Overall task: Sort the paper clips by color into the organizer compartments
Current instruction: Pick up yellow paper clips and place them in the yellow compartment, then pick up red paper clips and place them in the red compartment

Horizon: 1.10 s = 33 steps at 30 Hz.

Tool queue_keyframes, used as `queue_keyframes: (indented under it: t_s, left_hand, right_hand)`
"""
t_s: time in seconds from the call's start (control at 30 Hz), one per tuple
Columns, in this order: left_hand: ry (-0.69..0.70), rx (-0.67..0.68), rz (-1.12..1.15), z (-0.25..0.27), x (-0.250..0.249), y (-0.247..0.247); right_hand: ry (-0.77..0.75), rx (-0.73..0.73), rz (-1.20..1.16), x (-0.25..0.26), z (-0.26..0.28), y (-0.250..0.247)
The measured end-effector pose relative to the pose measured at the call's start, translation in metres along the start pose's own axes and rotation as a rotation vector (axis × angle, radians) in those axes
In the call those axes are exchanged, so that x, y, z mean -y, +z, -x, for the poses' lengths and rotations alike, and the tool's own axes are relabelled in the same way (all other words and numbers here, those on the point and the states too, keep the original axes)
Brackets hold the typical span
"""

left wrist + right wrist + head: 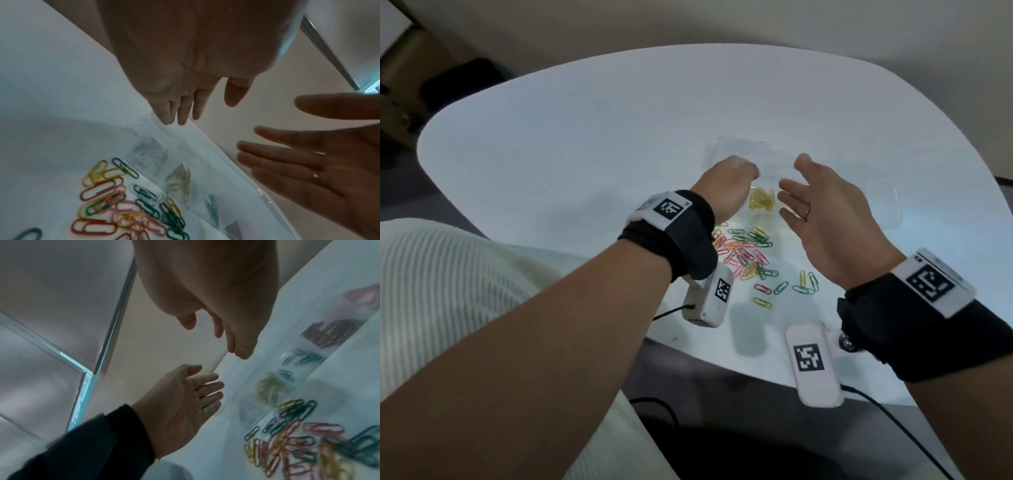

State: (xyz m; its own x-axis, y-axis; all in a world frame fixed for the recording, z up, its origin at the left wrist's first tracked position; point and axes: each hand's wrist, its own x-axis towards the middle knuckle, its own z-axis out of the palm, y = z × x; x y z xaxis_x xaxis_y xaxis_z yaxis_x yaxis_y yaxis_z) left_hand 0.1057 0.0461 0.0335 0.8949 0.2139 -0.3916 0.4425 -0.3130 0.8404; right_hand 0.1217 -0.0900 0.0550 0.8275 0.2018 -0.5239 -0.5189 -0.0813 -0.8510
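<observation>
A clear plastic organizer lies on the white table. Its compartments hold yellow clips, white clips, green clips and dark red clips. A loose pile of mixed paper clips in pink, red, green and yellow sits in front of it. My left hand hovers over the organizer's left end, fingers straight, holding nothing. My right hand hovers beside it with the palm turned toward the left hand, fingers spread and empty; it wears a ring.
A few stray clips lie to the right of the pile, near the table's front edge. Cables run from the wrist cameras below the table edge. A dark object stands on the floor at far left.
</observation>
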Motion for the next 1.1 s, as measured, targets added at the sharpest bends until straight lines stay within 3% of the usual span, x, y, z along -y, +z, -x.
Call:
queue_keyframes:
  t_s: [0.1,0.23,0.3,0.4,0.53,0.63,0.87,0.97,1.1]
  left_hand:
    - [0.048,0.055,-0.057,0.002,0.003,0.001]
    - [0.166,-0.071,-0.068,0.012,0.003,0.007]
    - [0.202,-0.062,-0.137,0.02,0.005,0.015]
    - [0.215,0.073,-0.324,0.034,0.012,0.037]
    - [0.271,0.272,-0.689,0.05,0.031,0.075]
    - [0.327,0.315,-0.814,0.053,0.046,0.097]
    - [0.331,0.125,-0.832,0.043,0.053,0.102]
    - [0.341,0.138,-0.85,0.037,0.051,0.105]
    - [0.343,0.208,-0.944,0.032,0.052,0.11]
  right_hand:
    - [-0.081,-0.038,0.041,-0.002,0.011,-0.019]
    - [-0.139,-0.088,0.238,-0.007,0.016,-0.045]
    - [-0.124,-0.054,0.434,-0.014,0.015,-0.058]
    - [-0.095,0.011,0.79,-0.034,0.012,-0.077]
    - [-0.095,-0.043,1.125,-0.062,0.005,-0.098]
    - [-0.133,-0.073,1.168,-0.076,0.0,-0.105]
    - [-0.148,-0.126,1.152,-0.083,-0.013,-0.107]
    - [-0.112,-0.183,1.089,-0.083,-0.016,-0.108]
    - [-0.085,-0.123,1.17,-0.08,-0.014,-0.106]
